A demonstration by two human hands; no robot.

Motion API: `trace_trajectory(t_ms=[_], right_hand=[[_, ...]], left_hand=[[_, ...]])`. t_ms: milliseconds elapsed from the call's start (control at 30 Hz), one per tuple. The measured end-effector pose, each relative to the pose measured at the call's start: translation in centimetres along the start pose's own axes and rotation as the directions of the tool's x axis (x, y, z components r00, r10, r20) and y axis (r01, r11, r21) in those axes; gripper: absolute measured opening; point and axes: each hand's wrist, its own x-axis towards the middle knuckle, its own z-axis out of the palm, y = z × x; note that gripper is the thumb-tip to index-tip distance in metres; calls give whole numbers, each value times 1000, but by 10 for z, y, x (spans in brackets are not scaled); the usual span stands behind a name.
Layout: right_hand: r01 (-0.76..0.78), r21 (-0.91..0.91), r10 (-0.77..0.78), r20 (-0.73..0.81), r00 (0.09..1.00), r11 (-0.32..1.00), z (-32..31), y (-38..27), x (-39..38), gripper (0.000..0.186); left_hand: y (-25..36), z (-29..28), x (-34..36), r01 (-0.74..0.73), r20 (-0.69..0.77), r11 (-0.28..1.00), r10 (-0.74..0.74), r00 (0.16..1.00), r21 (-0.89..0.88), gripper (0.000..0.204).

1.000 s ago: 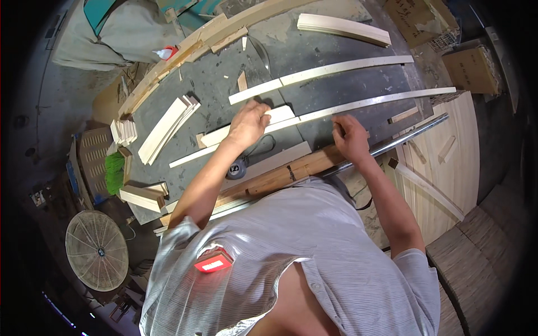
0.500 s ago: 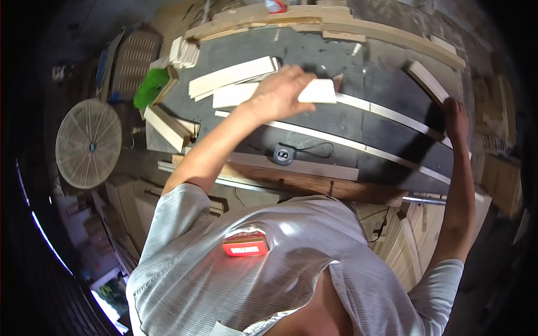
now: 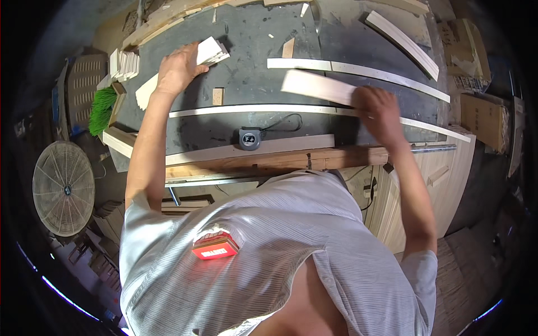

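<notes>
My left hand [image 3: 180,68] is closed over a small stack of pale wooden boards [image 3: 210,50] on the left of the dark bench, its fingers curled across the top. My right hand [image 3: 378,115] grips one end of a short flat wooden board [image 3: 316,87], held above the bench with its other end pointing left. Two long thin wooden strips lie across the bench: a far strip [image 3: 381,77] beyond the held board and a near strip [image 3: 241,109] passing beneath it. In front of the near strip sits a grey tape measure [image 3: 250,139] with a dark strap.
At the far right of the bench lies a narrow wooden piece [image 3: 403,45]. A small wood block [image 3: 218,96] and a triangular offcut [image 3: 288,48] are between the hands. On the left are stacked offcuts [image 3: 124,64], green bristles [image 3: 102,109] and a round fan [image 3: 64,189].
My left hand has carried its board leftward onto the stack. My right hand has come from the far-right wooden pieces toward the middle, bringing a board. The whole view has shifted.
</notes>
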Motion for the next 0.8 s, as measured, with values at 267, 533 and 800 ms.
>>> trace_trajectory(t_ms=[267, 533, 800], right_hand=[[28, 44, -26, -29, 999, 999, 63, -49, 26, 44], [-361, 198, 376, -48, 925, 912, 72, -43, 11, 36], [-358, 167, 364, -6, 931, 918, 88, -68, 8, 38]], left_hand=[[49, -15, -14, -86, -240, 996, 90, 967, 26, 70], [215, 66, -32, -336, -89, 866, 327, 941, -371, 52], [210, 67, -49, -305, -94, 881, 291, 952, -362, 55]])
